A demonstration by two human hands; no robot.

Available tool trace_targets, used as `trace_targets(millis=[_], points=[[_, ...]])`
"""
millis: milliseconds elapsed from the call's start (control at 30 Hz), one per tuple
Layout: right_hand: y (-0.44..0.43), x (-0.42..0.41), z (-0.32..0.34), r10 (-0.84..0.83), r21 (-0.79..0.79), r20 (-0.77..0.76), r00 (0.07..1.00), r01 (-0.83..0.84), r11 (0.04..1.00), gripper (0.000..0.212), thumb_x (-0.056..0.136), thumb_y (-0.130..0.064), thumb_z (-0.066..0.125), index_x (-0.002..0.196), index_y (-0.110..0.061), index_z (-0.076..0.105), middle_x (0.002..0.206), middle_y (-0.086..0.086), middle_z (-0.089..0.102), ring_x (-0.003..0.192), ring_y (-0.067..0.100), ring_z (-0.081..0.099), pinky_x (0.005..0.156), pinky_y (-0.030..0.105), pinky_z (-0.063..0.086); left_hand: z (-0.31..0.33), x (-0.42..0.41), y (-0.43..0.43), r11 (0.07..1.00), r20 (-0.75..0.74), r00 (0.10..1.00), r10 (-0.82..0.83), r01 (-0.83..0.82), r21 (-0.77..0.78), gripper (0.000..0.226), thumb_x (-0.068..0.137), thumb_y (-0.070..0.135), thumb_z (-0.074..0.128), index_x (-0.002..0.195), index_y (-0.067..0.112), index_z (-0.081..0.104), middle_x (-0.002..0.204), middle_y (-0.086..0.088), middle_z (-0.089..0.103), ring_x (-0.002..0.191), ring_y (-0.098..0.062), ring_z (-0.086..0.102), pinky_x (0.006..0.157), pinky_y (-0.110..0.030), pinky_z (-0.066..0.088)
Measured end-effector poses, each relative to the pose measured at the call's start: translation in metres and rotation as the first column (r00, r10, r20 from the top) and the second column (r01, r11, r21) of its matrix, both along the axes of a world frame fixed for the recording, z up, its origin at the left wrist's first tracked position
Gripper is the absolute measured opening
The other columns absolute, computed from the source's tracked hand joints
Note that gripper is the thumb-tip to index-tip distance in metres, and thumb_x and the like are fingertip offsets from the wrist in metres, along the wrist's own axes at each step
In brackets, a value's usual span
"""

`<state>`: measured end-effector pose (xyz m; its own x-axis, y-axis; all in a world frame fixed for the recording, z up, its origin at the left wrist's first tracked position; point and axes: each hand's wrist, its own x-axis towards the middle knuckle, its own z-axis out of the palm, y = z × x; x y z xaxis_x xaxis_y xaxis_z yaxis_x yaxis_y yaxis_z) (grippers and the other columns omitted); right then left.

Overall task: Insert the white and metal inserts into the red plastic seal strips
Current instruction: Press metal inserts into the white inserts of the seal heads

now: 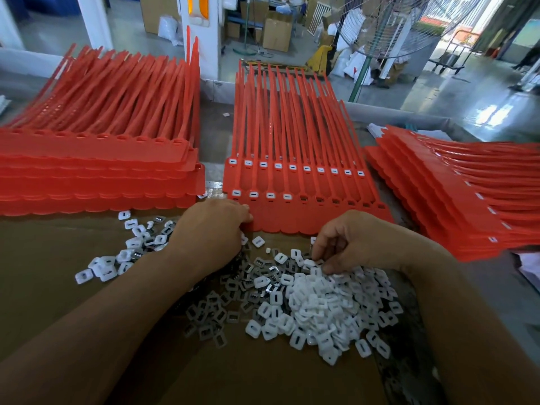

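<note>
A red sheet of joined seal strips (318,213) lies in the middle of the table, its tails pointing away from me. Several sockets on its left side hold white inserts; the sockets to the right are bare. Another sheet beneath it shows a full row of inserts (292,167). A heap of loose white and metal inserts (306,299) lies in front of it on brown cardboard. My left hand (210,232) grips the sheet's near left corner. My right hand (347,244) hovers over the heap, fingers curled down, pinching at inserts.
A tall stack of red strip sheets (96,176) without inserts stands at the left. A stack with inserts fitted (455,194) lies fanned at the right. A smaller scatter of inserts (128,249) lies left of my left arm. A standing fan (388,24) and boxes are beyond the table.
</note>
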<state>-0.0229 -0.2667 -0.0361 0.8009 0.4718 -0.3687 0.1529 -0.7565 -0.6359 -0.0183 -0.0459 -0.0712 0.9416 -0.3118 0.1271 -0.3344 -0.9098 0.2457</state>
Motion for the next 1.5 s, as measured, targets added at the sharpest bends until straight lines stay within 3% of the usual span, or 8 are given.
trace_targets(millis=[433, 600, 900, 1067, 1200, 1267, 1433, 1500], points=[[-0.003, -0.005, 0.005, 0.038, -0.011, 0.068, 0.997, -0.037, 0.999, 0.011, 0.083, -0.013, 0.066, 0.081, -0.023, 0.069, 0.063, -0.027, 0.063, 0.059, -0.012, 0.056, 0.057, 0.003, 0.039, 0.001, -0.001, -0.001, 1.000, -0.010, 1.000, 0.002, -0.002, 0.023, 0.047, 0.087, 0.008, 0.039, 0.129, 0.027, 0.048, 0.138, 0.008, 0.045, 0.127, -0.012, 0.039, 0.104, -0.030, 0.031], [-0.010, -0.004, 0.009, -0.076, 0.097, 0.139, 0.987, 0.063, 0.993, 0.012, 0.081, -0.017, 0.066, 0.077, -0.028, 0.068, 0.072, -0.015, 0.068, 0.064, -0.005, 0.061, 0.065, 0.007, 0.046, 0.002, -0.001, -0.001, 1.000, -0.011, 1.000, 0.004, -0.004, 0.017, 0.048, 0.086, 0.007, 0.040, 0.129, 0.027, 0.049, 0.137, 0.008, 0.046, 0.126, -0.013, 0.040, 0.103, -0.030, 0.032], [0.002, 0.010, 0.003, -0.340, 0.288, 0.312, 0.887, 0.253, 0.924, 0.010, 0.079, -0.010, 0.069, 0.078, -0.019, 0.067, 0.064, -0.006, 0.067, 0.055, -0.003, 0.059, 0.055, 0.006, 0.043, 0.003, -0.001, -0.002, 1.000, -0.022, 1.000, 0.014, -0.013, 0.027, 0.049, 0.086, 0.008, 0.040, 0.130, 0.028, 0.047, 0.138, 0.007, 0.045, 0.126, -0.014, 0.040, 0.104, -0.031, 0.033], [0.017, 0.024, 0.006, -0.314, 0.250, 0.357, 0.880, 0.234, 0.940, 0.014, 0.081, -0.008, 0.067, 0.075, -0.021, 0.065, 0.064, -0.006, 0.063, 0.053, -0.005, 0.056, 0.052, 0.005, 0.041, 0.003, -0.001, -0.003, 1.000, -0.009, 1.000, 0.016, -0.016, 0.020, 0.050, 0.086, 0.005, 0.038, 0.130, 0.027, 0.047, 0.138, 0.005, 0.045, 0.125, -0.015, 0.041, 0.103, -0.031, 0.034], [0.033, 0.036, 0.003, -0.285, 0.191, 0.375, 0.882, 0.227, 0.955, 0.015, 0.082, -0.010, 0.066, 0.074, -0.022, 0.065, 0.069, -0.005, 0.063, 0.063, 0.003, 0.056, 0.060, 0.014, 0.044, 0.003, -0.003, -0.002, 1.000, 0.024, 1.000, 0.002, -0.002, -0.009, 0.047, 0.086, 0.004, 0.039, 0.126, 0.025, 0.052, 0.132, 0.004, 0.051, 0.121, -0.015, 0.046, 0.100, -0.030, 0.036], [0.040, 0.044, 0.000, -0.281, 0.167, 0.401, 0.872, 0.232, 0.958, 0.019, 0.082, -0.011, 0.066, 0.070, -0.026, 0.063, 0.067, -0.010, 0.061, 0.063, -0.001, 0.053, 0.059, 0.012, 0.039, 0.003, -0.004, -0.002, 1.000, 0.038, 0.999, -0.001, 0.002, -0.025, 0.045, 0.086, 0.004, 0.040, 0.123, 0.024, 0.055, 0.128, 0.003, 0.055, 0.118, -0.015, 0.049, 0.097, -0.030, 0.039], [0.041, 0.062, -0.009, -0.391, 0.144, 0.411, 0.823, 0.365, 0.920, 0.027, 0.084, -0.009, 0.062, 0.064, -0.026, 0.059, 0.070, -0.016, 0.056, 0.072, 0.000, 0.052, 0.066, 0.017, 0.039, 0.002, -0.005, -0.001, 1.000, 0.049, 0.999, -0.006, 0.008, -0.024, 0.042, 0.085, 0.005, 0.040, 0.119, 0.022, 0.059, 0.122, 0.001, 0.059, 0.113, -0.017, 0.053, 0.094, -0.032, 0.043], [0.034, 0.065, -0.012, -0.441, 0.158, 0.390, 0.808, 0.413, 0.897, 0.024, 0.084, -0.007, 0.061, 0.066, -0.024, 0.061, 0.072, -0.015, 0.057, 0.073, 0.000, 0.051, 0.062, 0.016, 0.037, 0.001, -0.004, -0.001, 1.000, 0.056, 0.998, -0.010, 0.011, -0.015, 0.042, 0.084, 0.006, 0.039, 0.118, 0.022, 0.059, 0.121, 0.001, 0.060, 0.112, -0.017, 0.053, 0.092, -0.032, 0.043]])
